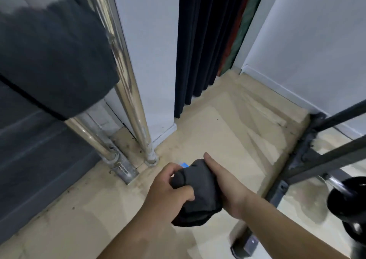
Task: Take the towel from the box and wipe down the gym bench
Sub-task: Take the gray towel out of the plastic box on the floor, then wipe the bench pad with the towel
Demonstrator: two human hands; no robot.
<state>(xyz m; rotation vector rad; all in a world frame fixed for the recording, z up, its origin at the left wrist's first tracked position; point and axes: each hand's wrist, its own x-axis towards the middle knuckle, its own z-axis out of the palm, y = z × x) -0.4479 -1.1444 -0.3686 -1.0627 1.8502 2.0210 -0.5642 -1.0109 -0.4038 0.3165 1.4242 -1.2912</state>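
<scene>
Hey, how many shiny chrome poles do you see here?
2: one chrome pole beside the white wall corner, the other left of it, partly hidden behind the dark pad.

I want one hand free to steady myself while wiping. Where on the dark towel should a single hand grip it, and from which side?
Probably the bunched middle of the towel, from above on its left, where the left hand has fingers curled round it. The cloth is wadded thick there, while its lower end hangs loose. The right hand lies against its right side, fingers hidden.
</scene>
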